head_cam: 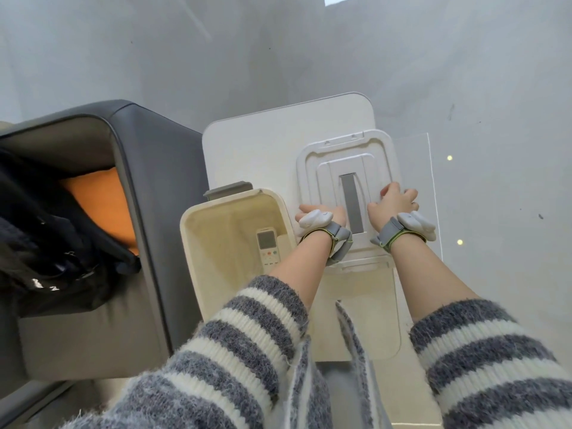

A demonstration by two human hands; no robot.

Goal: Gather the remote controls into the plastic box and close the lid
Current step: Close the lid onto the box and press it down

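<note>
1. The left hand (322,213) lies on the left edge of the white lid (346,193), fingers curled over that edge so the tips are hidden beneath it; the grip looks closed on the lid's rim
2. The right hand (394,201) grips the lid's right edge, knuckles up, fingers (390,189) bent down around the rim and closed on it
3. Between the two hands runs the lid's grey strip (353,202), lengthwise toward and away from the person
4. The lid lies flat on the small white table (263,150), stretching away from the fingertips toward the table's far end, with two small clips on its far edge
5. Just left of the left hand's fingers stands the cream plastic box (198,236), open, its right wall close to that wrist
6. Inside the box, down and left of the left fingers, lies a white remote control (268,247) with a screen and coloured buttons, against the right wall; the forearm hides its near end
7. Both wrists carry grey straps with white devices; the sleeves are grey-and-white striped knit
8. Farther left of the box sits a grey armchair (148,168) holding an orange cushion (102,205) and a black bag (46,243)
</note>
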